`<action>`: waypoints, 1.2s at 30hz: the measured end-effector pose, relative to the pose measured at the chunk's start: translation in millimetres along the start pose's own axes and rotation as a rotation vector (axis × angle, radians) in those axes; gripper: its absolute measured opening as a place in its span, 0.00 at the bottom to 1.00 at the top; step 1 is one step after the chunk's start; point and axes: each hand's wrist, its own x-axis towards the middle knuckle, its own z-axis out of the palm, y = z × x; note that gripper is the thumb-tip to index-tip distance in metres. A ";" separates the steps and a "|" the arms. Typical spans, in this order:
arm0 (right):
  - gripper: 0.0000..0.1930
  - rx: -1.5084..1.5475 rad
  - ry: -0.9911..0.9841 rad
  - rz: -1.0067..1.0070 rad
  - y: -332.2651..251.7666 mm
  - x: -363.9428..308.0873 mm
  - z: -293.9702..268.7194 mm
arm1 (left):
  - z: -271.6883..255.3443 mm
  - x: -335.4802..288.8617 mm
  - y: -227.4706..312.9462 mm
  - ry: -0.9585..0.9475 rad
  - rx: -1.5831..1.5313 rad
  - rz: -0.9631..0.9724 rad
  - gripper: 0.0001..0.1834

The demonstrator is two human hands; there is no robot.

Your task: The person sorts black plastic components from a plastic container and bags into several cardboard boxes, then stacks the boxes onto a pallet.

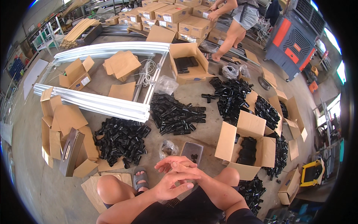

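My left hand (173, 185) and my right hand (178, 166) meet in front of my lap, the right lying across the left. Their fingers are stretched and partly overlap, with no object visible in either. Just beyond them is a shallow clear tray (187, 148) with a few small black pieces inside. Beside it lies a crumpled clear plastic bag (168, 148). Heaps of black tube-shaped fittings spread over the floor: a left pile (121, 140), a middle pile (175, 115) and a far right pile (232, 95). An open carton (244, 171) holds black parts at right.
White metal profiles (97, 102) form a frame at far left. Open cartons (182, 76) and cardboard pieces (69, 119) lie around. Stacked boxes (171, 15) stand behind, where another person (236, 28) bends over them. A wheeled air cooler (294, 41) is at far right.
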 end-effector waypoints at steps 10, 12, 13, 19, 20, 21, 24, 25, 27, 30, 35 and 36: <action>0.39 0.030 0.010 0.002 -3.1 -1.9 1.7 | 1.8 0.9 14.2 -0.014 -0.006 -0.090 0.19; 0.44 -0.004 0.023 0.041 -3.6 -1.5 2.8 | -0.6 1.1 8.9 -0.025 0.065 -0.015 0.18; 0.40 0.005 0.012 0.022 -2.3 -1.3 2.3 | -1.6 1.1 6.5 -0.028 0.083 0.007 0.18; 0.41 -0.011 0.017 0.031 -1.6 -0.9 1.2 | 0.2 2.7 10.9 -0.006 -0.004 -0.053 0.17; 0.40 -0.016 0.017 0.023 -0.5 -1.1 0.0 | -0.8 4.3 10.2 -0.007 0.033 -0.019 0.17; 0.40 -0.018 0.014 0.014 0.5 -0.9 -0.1 | -2.1 4.7 9.1 -0.011 0.055 -0.008 0.17; 0.40 0.009 0.009 0.006 2.3 -1.2 1.1 | -1.9 0.6 7.4 -0.027 0.071 -0.026 0.17; 0.38 0.019 0.013 0.001 3.0 -1.9 0.4 | -2.1 2.6 6.8 -0.030 0.069 -0.027 0.18; 0.32 0.041 0.019 -0.009 5.0 -2.9 -0.6 | -0.8 5.3 7.7 -0.021 0.052 -0.020 0.18; 0.40 0.009 0.002 0.026 3.9 -1.9 -1.9 | -1.3 5.2 5.9 -0.017 0.058 -0.007 0.18; 0.41 -0.018 -0.003 0.007 3.6 -1.9 -2.3 | -2.0 3.5 5.0 -0.027 0.072 -0.010 0.18; 0.41 -0.015 0.001 0.017 3.9 -2.2 -2.4 | -1.7 3.5 5.1 -0.027 0.069 -0.012 0.18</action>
